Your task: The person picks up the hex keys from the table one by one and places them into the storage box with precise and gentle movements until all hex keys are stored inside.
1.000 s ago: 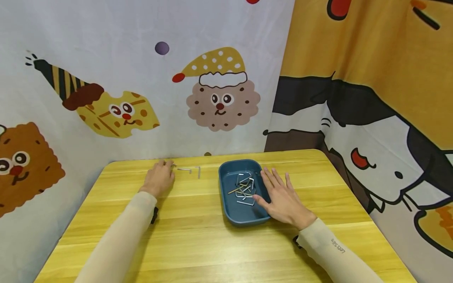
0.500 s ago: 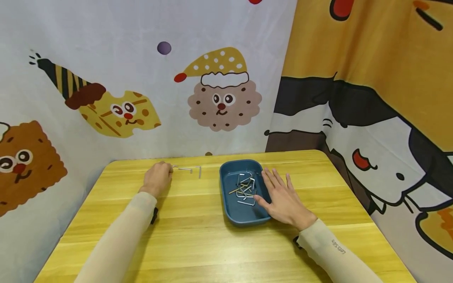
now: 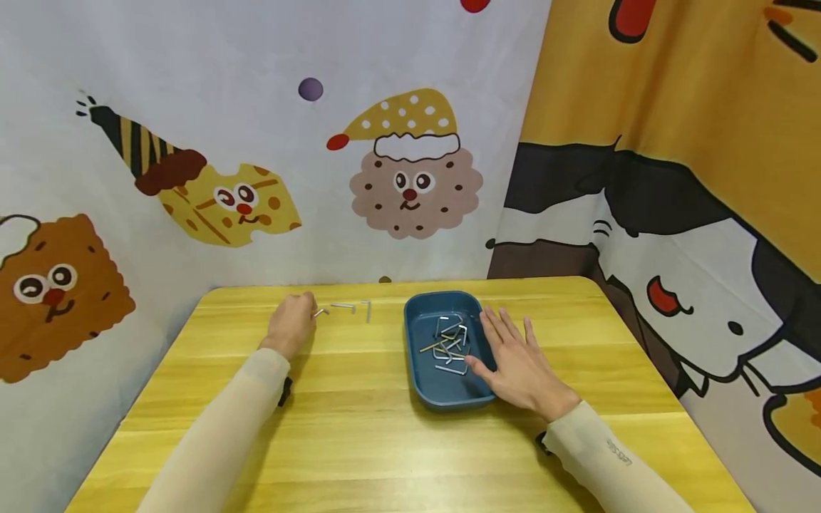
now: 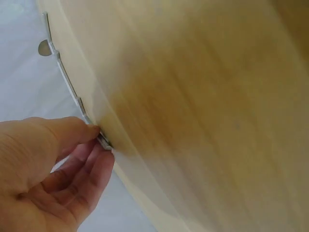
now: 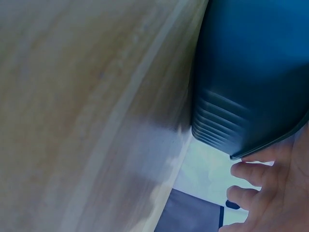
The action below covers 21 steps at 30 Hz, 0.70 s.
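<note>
At the table's far left, my left hand (image 3: pixel 291 324) pinches an L-shaped hex key (image 3: pixel 320 312) between thumb and fingers. The left wrist view shows the pinched hex key (image 4: pixel 104 142) low at the table edge, partly covered by the fingertips. To its right lie a second hex key (image 3: pixel 343 306) and a third hex key (image 3: pixel 368 311), in a row. My right hand (image 3: pixel 521 367) rests with spread, straight fingers against the right rim of a blue tray (image 3: pixel 426 392). Inside the tray is a loose pile of silver and brass-coloured hex keys (image 3: pixel 452 345).
The wooden table (image 3: pixel 359 456) has rounded far corners. A patterned cloth (image 3: pixel 269 142) hangs right behind its far edge, and a yellow cartoon curtain (image 3: pixel 673 107) hangs on the right.
The left fingers have curled in around the nearest hex key, which has turned and come slightly toward me. The right hand stays at the tray. The head view has shifted slightly.
</note>
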Each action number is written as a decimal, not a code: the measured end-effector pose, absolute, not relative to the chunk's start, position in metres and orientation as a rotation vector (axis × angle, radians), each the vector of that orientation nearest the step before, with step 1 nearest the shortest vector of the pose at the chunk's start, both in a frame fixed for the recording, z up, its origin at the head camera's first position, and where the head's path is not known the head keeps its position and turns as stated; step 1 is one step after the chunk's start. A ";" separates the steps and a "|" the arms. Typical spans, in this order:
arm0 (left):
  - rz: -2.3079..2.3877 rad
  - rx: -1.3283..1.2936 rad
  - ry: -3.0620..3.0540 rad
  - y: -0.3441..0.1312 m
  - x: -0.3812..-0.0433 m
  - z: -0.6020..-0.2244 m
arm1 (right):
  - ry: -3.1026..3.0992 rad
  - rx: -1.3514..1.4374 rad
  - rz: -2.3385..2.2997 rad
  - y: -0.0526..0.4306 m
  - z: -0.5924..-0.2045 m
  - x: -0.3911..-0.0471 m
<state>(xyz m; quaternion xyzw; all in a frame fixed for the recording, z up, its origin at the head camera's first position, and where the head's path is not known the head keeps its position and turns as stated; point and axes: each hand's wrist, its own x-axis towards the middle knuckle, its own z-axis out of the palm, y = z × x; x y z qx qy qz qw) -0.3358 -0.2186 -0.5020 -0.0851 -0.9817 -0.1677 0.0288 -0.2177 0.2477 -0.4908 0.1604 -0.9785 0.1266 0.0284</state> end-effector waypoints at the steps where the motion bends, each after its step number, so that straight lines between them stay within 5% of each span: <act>1: -0.505 -0.268 -3.036 -0.218 -0.335 -0.502 | -3.019 0.495 0.393 0.248 -0.491 -0.217; 21: -0.518 -0.420 -2.948 -0.199 -0.303 -0.483 | -3.017 0.485 0.398 0.245 -0.493 -0.215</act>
